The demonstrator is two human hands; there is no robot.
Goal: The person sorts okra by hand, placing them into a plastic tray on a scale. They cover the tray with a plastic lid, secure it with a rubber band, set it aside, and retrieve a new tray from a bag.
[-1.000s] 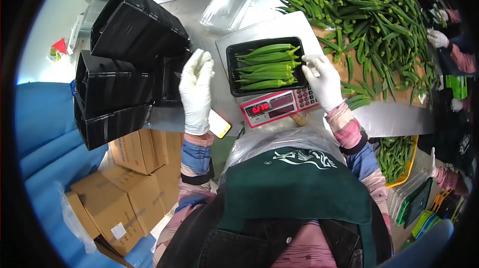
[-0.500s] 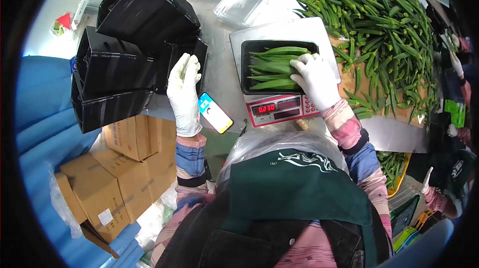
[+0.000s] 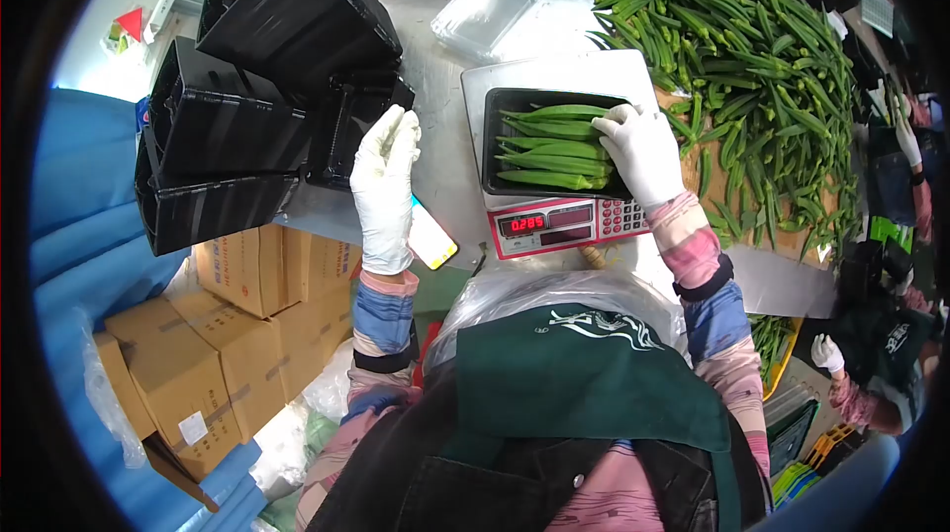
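A black tray holding several green okra pods rests on the digital scale, whose red display lights up. My right hand, in a white glove, is at the tray's right side with its fingers bent together at the pod ends; what is between the fingertips is hidden. In a white glove too, my left hand hovers palm inward over a phone, fingers raised and the thumb hidden, beside a small black tray. Nothing shows in the left hand.
Tall stacks of black trays stand at the left. Clear plastic lids lie behind the scale. A large okra heap covers the right side. Cardboard boxes are at lower left. A co-worker's gloved hand shows at far right.
My right hand has shifted slightly right, off the middle of the pods to their ends. The display reading has risen from 0.230 to 0.285. The view has shifted slightly.
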